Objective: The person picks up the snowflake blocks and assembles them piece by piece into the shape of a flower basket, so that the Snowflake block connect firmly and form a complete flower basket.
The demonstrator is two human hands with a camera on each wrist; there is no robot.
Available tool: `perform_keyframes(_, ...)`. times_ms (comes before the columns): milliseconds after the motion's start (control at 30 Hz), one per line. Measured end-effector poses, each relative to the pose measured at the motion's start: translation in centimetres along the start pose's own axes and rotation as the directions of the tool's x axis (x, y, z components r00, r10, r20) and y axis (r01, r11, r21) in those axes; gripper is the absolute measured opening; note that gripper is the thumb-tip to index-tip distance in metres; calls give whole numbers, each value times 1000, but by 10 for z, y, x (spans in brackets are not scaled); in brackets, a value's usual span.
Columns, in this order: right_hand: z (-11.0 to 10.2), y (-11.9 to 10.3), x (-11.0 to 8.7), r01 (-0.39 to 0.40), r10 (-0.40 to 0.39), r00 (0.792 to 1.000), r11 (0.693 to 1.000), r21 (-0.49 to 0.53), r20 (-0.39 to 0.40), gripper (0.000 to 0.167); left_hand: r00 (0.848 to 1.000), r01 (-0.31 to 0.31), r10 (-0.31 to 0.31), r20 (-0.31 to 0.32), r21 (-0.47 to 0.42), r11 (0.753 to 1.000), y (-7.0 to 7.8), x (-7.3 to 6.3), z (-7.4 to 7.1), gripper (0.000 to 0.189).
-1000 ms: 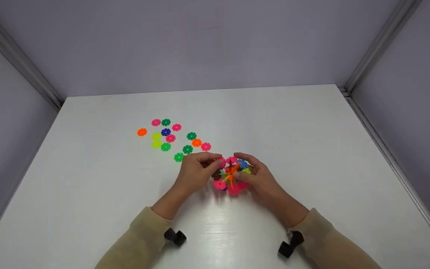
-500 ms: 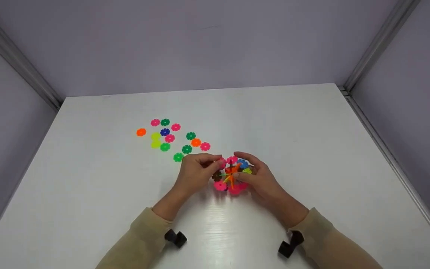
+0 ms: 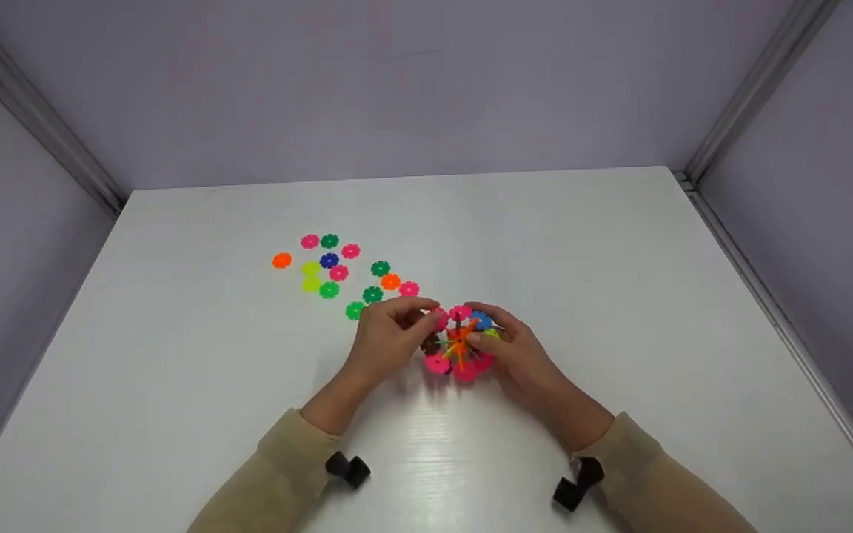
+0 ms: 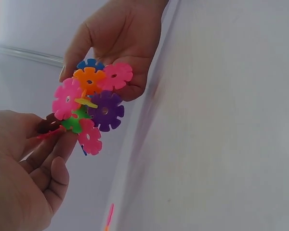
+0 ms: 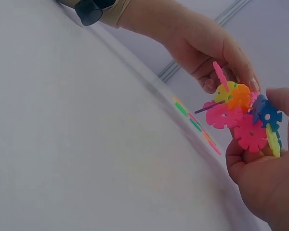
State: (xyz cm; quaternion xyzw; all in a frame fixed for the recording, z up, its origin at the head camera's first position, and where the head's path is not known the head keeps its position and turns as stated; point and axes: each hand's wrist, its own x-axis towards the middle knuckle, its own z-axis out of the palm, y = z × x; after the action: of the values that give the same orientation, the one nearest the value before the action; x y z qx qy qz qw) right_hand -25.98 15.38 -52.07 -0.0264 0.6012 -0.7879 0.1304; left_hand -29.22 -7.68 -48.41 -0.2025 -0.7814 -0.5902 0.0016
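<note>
Cluster of multicoloured notched plastic discs [image 3: 460,343] is gripped by left hand [image 3: 388,337] at nine o'clock and right hand [image 3: 521,354] at three, similar loose discs [image 3: 338,273] at ten, white tabletop [image 3: 582,244] stretching to its twelve-o'clock edge.

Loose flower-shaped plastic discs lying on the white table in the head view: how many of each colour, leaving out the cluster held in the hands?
Pink flower-shaped plastic discs: 4
Dark green discs: 3
Light green discs: 2
Orange discs: 2
Yellow discs: 2
Dark blue disc: 1
Total in view: 14
</note>
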Motion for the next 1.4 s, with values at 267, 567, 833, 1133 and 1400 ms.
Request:
perform_keyframes(267,6,1,3,-23,25,999,999,35,-43,58,993,-31,30,-112,-5,1000,-6,13,-37,19)
perform_keyframes(567,10,3,4,-56,58,997,998,35,-48,58,967,157,-119,-224,161,975,-41,32,-126,28)
perform_keyframes(833,10,4,4,-75,73,996,996,-44,-48,61,918,382,-335,-212,252,889,-74,37,-175,35)
perform_keyframes(1133,9,4,4,-43,43,999,999,-27,-4,59,918,396,-380,-115,324,859,-91,40,-181,41)
perform_keyframes(1400,11,3,3,-36,36,999,999,-36,-8,60,922,380,-381,-67,345,858,-87,40,-173,44)
